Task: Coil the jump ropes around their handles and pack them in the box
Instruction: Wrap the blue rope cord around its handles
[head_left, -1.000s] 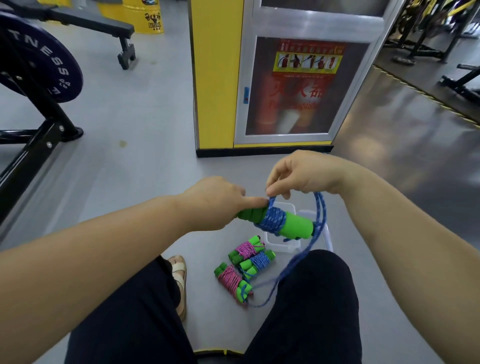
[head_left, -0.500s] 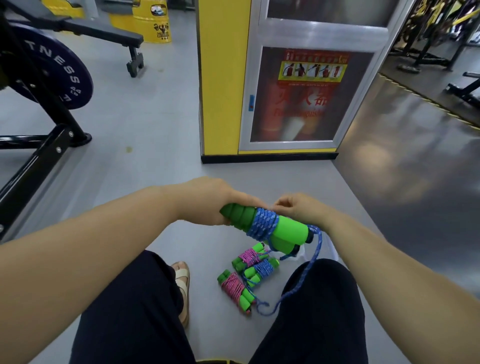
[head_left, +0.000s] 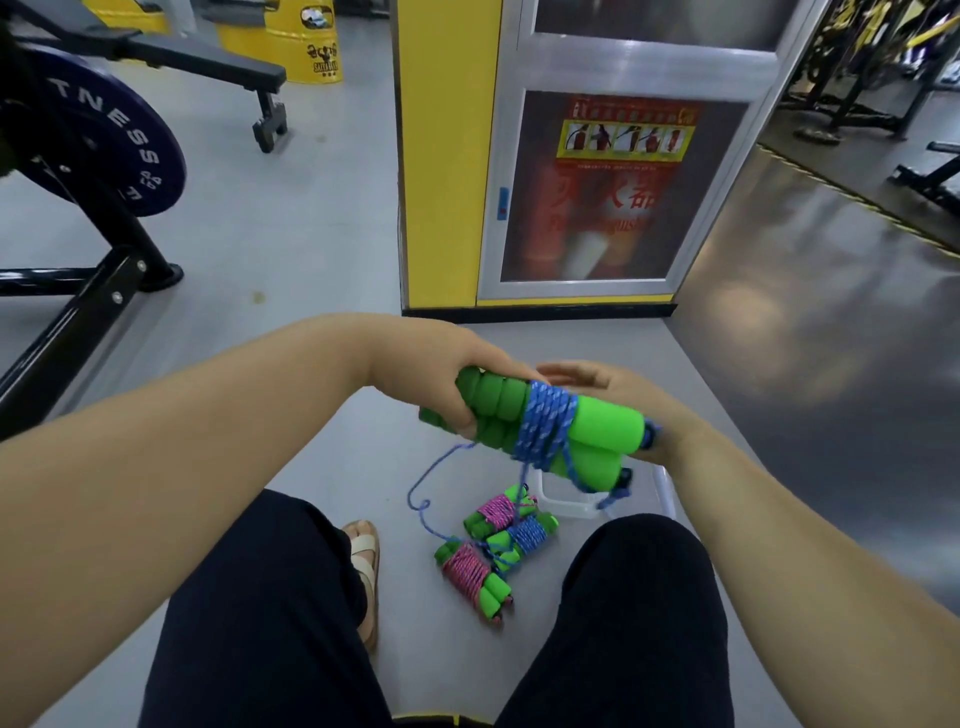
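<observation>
- We are sitting in a gym and holding a pair of green handles in the air above the grey floor, over the gap between our knees.
- Our left hand is gripping the ribbed ends of the handles, with its fingers curling round them.
- Our right hand is lying behind the smooth ends with its fingers stretching out straight. It is holding nothing that we can see, and its thumb is hiding behind the foam.
- A blue rope is running in several turns round the middle of the handles and binding the two together.
- The rope's loose tail is hanging from below the left hand and trailing down to the floor.
- Three wound bundles are lying on the floor between our knees, touching one another. Two are showing pink rope and one blue.
- A clear box is standing on the floor just beyond the bundles. The handles and our right knee are covering much of it, so we cannot tell what is lying inside.
- A sandal is showing beside our left leg.
- A weight plate is hanging on a black rack at the left edge of the floor.
- A glass-fronted cabinet is standing straight ahead, against a yellow column.
</observation>
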